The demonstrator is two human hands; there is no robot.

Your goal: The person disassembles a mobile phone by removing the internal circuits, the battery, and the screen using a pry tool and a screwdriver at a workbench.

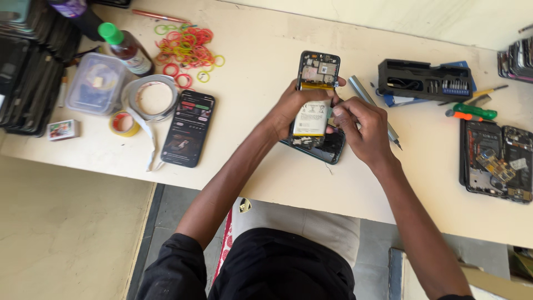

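My left hand [290, 105] grips an opened phone [315, 83] by its left edge and holds it above the cream table [266, 172]. Its back is off, showing a white battery [311, 118] and circuit boards at the top. My right hand [363, 128] pinches at the phone's right edge beside the battery; whether it holds a small tool I cannot tell. A dark phone part [327, 151] lies on the table under my hands.
A lit phone [187, 128], tape rolls [150, 99], a clear tub [96, 83], a green-capped bottle [126, 49] and rubber bands [186, 47] lie left. A metal tool [373, 107], bit case [425, 80], screwdrivers [472, 112] and opened phones [497, 164] lie right.
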